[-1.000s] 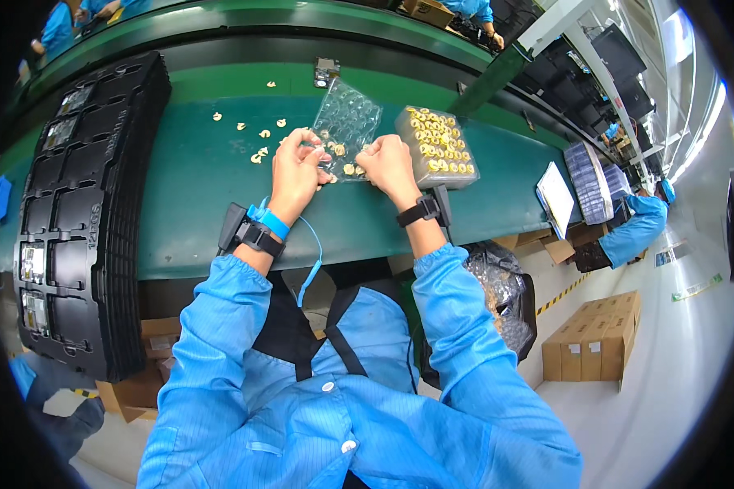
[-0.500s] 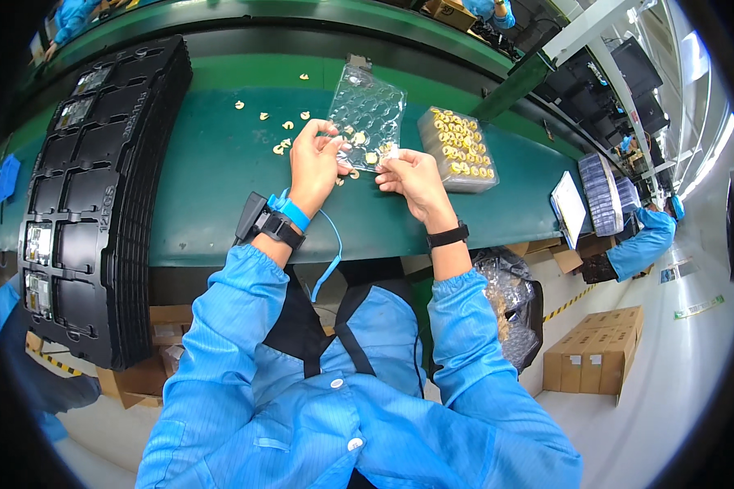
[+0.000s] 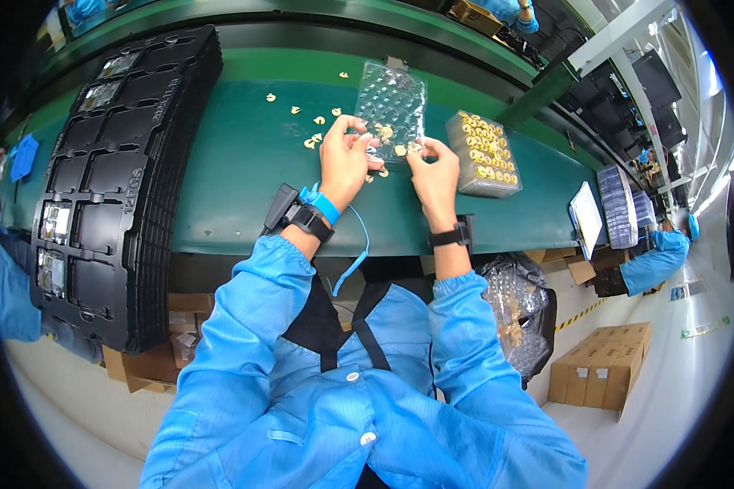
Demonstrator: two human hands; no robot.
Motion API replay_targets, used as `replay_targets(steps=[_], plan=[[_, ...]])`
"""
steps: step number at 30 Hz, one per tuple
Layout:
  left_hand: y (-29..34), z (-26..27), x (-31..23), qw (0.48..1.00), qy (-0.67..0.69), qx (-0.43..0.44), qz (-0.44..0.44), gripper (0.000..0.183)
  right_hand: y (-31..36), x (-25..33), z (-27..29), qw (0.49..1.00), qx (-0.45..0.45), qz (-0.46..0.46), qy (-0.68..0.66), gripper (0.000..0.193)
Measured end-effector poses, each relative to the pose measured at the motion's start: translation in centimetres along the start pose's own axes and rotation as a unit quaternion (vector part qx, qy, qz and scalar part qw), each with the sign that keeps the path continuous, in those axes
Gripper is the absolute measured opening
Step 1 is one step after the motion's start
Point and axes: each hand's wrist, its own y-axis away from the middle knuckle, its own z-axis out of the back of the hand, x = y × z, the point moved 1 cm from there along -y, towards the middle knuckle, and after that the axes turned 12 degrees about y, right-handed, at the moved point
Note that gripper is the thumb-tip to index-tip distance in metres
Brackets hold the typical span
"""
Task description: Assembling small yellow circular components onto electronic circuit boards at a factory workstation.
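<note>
A clear plastic blister tray point(image 3: 391, 102) with round pockets lies tilted on the green bench, several small cream-coloured C-shaped pieces in its near end. My left hand point(image 3: 347, 167) is closed at the tray's near left edge, thumb and fingers gripping it. At its near right corner, my right hand point(image 3: 436, 175) pinches what looks like one small cream-coloured piece point(image 3: 414, 148); the fingertips partly hide it. More loose C-shaped pieces point(image 3: 312, 141) are scattered left of the tray. Right of my right hand stands a stack of clear trays point(image 3: 488, 155), its top filled with yellowish pieces.
A tall stack of black trays point(image 3: 98, 212) stands at the bench's left. A clipboard with white paper point(image 3: 585, 218) and stacked bluish trays point(image 3: 617, 205) are at the right. Cardboard boxes point(image 3: 599, 367) and a bag of clear plastic point(image 3: 514, 314) sit below. A co-worker's blue sleeve point(image 3: 656, 261) shows at right.
The whole view has shifted slightly, so the bench things sit farther right. My right fingers have bent more upright at the tray's corner. My left hand stays at the tray's edge.
</note>
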Motion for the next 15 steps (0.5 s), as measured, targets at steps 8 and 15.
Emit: replay_targets(steps=[8,15], plan=[[0.1,0.0,-0.6,0.999,-0.041,0.024,0.027,0.015,0.3,0.7,1.3,0.997,0.063,-0.042,0.014,0.021],[-0.1,0.1,-0.4,0.998,-0.058,0.026,0.021,0.014,1.9,3.5,1.0,0.969,0.009,0.072,0.235,0.02]])
